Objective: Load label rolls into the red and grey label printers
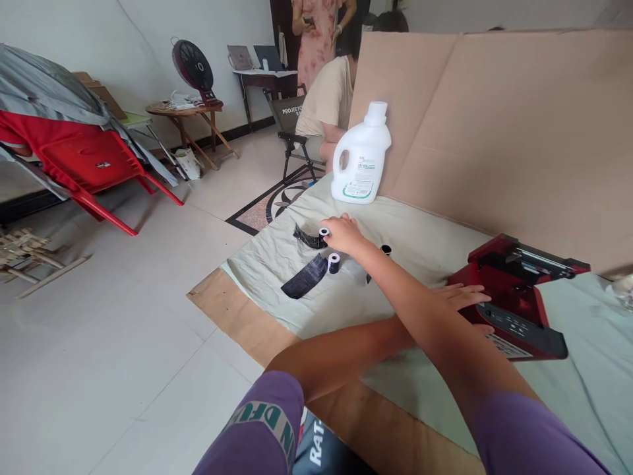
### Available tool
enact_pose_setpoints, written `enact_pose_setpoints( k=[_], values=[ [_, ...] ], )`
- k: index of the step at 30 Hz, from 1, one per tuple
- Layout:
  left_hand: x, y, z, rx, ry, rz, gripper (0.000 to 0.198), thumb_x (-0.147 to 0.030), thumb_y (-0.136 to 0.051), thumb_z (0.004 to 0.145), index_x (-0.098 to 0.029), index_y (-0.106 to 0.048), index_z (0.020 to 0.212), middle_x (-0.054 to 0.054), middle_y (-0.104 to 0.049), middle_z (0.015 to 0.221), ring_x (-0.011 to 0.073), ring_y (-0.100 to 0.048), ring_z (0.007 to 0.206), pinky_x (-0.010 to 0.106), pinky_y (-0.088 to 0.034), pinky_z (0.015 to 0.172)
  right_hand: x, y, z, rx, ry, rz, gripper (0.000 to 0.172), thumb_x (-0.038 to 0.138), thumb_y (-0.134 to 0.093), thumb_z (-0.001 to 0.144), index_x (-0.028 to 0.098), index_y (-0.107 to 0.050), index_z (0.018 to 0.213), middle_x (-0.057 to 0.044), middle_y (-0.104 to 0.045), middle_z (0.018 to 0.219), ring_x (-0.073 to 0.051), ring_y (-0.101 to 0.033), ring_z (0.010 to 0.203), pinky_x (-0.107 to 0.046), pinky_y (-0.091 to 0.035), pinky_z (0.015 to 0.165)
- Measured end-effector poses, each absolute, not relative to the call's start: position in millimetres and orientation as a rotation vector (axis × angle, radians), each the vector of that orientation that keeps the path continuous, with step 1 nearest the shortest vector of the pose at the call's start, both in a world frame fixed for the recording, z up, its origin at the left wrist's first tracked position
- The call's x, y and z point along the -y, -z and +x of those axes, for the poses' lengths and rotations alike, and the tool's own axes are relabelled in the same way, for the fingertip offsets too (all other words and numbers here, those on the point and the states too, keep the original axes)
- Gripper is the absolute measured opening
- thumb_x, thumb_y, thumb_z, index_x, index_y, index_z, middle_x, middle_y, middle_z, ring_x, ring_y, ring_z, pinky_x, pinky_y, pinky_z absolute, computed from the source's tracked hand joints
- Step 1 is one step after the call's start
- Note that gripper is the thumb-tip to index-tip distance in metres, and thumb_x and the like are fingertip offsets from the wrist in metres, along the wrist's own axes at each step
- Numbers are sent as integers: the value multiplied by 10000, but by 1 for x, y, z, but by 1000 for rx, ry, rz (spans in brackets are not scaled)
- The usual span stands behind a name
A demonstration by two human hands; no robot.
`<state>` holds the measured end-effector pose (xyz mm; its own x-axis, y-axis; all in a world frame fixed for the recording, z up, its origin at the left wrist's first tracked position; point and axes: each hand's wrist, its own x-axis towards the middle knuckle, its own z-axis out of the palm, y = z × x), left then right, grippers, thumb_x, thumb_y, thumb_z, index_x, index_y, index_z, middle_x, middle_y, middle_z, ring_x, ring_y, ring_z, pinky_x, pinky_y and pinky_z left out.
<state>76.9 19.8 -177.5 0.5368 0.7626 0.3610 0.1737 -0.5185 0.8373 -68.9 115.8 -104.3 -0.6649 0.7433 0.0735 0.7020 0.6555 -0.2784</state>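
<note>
My arms cross. My right hand (pixel 345 235) reaches far to the left, its fingers closed on a small paper roll (pixel 324 232) with a dark strip (pixel 310 238) trailing from it. Just in front stands a second small roll (pixel 334 263), its wide dark strip (pixel 305 277) lying flat. A third dark roll (pixel 386 250) is partly behind my right forearm. My left hand (pixel 463 300) rests on a red and black printer (pixel 524 326), fingers stretched out and thumb apart. The printer's lid (pixel 537 257) is raised.
A white detergent bottle (pixel 363 158) stands before an upright cardboard sheet (pixel 509 132). A pale cloth (pixel 267 264) covers the surface, with cardboard edging (pixel 232 307). Beyond are a seated person (pixel 326 99), a standing person (pixel 324 33), a red chair (pixel 93 165) and a fan (pixel 195 69).
</note>
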Motion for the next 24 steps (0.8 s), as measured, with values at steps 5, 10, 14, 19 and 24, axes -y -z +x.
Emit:
enact_pose_setpoints(
  k=[5, 10, 14, 19, 24],
  values=[
    [-15, 173, 70, -713, -1042, 2050, 675, -571, -581, 909, -321, -398, 1509, -1, -336, 1628, 174, -282, 1522, 298, -164, 1312, -118, 128, -77, 2662, -420, -1128, 220, 188, -608, 835, 231, -660, 1045, -65, -726, 946, -277, -598, 999, -426, -367, 934],
    [-13, 170, 67, -680, -1143, 2077, 636, -534, -584, 924, -269, -439, 1484, 50, -387, 1603, 189, -321, 1509, 346, -219, 1304, -111, 128, -56, 2407, -610, -960, 296, 218, -551, 860, 224, -604, 1151, -42, -704, 1089, -205, -638, 976, -339, -440, 905],
    [-18, 175, 73, -737, -1093, 2085, 638, -409, -701, 877, -226, -487, 1450, 108, -437, 1566, 230, -357, 1493, 373, -239, 1292, -102, 100, -22, 1969, -928, -907, 385, 266, -521, 863, 223, -563, 1243, -43, -663, 1047, -170, -639, 797, -307, -508, 750],
    [-12, 171, 68, -737, -1134, 2113, 601, -355, -637, 914, -245, -451, 1474, 94, -476, 1544, 240, -433, 1447, 400, -365, 1212, -53, 49, 76, 1788, -1055, -924, 437, 292, -538, 880, 291, -508, 1316, -1, -622, 925, -144, -597, 696, -296, -521, 665],
    [-3, 138, 50, -990, -1098, 2159, 399, -472, -533, 962, -224, -643, 1255, 68, -739, 1168, 229, -694, 1088, 345, -531, 964, -3, 16, 197, 1672, -1068, -1077, 382, 341, -644, 847, 303, -605, 1224, 21, -616, 768, -153, -600, 646, -279, -514, 589]
  ],
)
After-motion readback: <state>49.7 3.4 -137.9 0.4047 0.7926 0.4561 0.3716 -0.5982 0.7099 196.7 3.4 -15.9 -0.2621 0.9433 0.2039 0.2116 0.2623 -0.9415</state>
